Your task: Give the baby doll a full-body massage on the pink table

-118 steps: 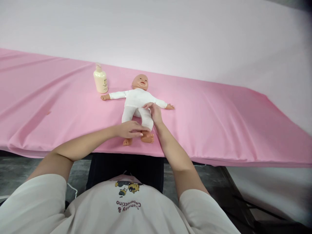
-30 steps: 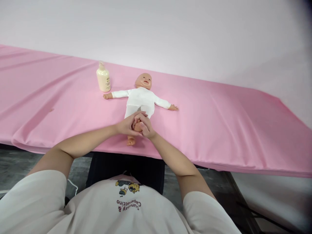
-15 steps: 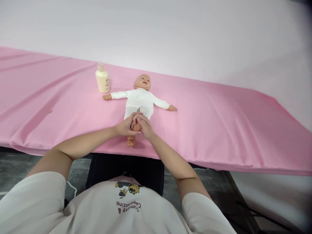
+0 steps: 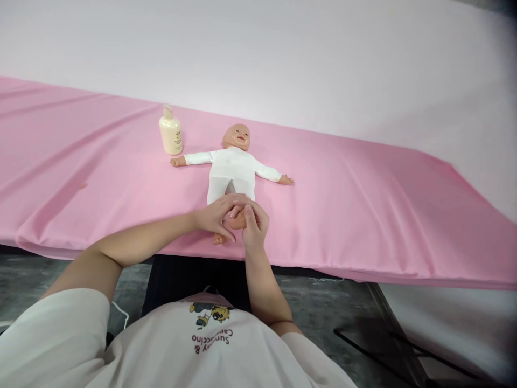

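A baby doll in a white long-sleeved suit lies on its back, arms spread and head away from me. One of its feet is raised between my hands. My right hand grips that foot from the right, thumb upright against it. From the left, my left hand curves its fingers over the same leg and foot, its thumb held apart below. The fingers of both hands meet above the foot and partly hide the leg. The doll's other foot rests on the cloth under my left hand.
A cream pump bottle stands by the doll's hand on the left. Pink cloth covers the table, its front edge close to my body. A white wall rises behind. Black metal legs show at lower right.
Both hands have shifted slightly right and toward me with the doll's foot. My right hand has turned more upright, its elbow drawn in. My left thumb has moved off the foot.
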`<state>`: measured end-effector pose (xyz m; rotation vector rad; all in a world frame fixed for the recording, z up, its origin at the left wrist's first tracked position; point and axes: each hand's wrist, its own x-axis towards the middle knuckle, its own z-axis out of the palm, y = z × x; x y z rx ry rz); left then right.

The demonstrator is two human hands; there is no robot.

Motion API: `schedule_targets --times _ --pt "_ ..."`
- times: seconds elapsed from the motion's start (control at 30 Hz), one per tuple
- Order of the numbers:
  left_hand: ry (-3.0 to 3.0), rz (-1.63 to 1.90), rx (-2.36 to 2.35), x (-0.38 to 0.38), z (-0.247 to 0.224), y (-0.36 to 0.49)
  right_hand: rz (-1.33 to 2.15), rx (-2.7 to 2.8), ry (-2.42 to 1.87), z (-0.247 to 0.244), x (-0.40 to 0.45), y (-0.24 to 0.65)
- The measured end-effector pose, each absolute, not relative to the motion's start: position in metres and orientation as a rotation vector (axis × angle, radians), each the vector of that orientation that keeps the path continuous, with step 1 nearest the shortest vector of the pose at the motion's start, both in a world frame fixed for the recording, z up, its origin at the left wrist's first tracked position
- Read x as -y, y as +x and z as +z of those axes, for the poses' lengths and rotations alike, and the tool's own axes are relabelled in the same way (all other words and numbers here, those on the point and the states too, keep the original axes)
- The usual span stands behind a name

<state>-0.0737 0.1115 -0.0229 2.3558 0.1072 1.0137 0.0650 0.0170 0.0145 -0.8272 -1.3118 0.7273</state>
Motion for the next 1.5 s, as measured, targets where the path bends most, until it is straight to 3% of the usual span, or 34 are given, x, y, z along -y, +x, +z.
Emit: schedule_targets --times 0.47,0.97,1.5 --pt "2.261 1.061 -0.031 -0.11 -0.021 -0.076 0.227 1.746 -1.129 -0.037 -0.012 0.091" --pt "2.315 0.841 -0.22 -0.098 -0.009 -0.073 0.211 1.48 -1.166 -0.047 -0.022 0.09" --pt "2.383 0.991 -0.127 -0.106 -0.018 -0.07 0.155 1.404 -1.207 -0.044 -0.017 0.092"
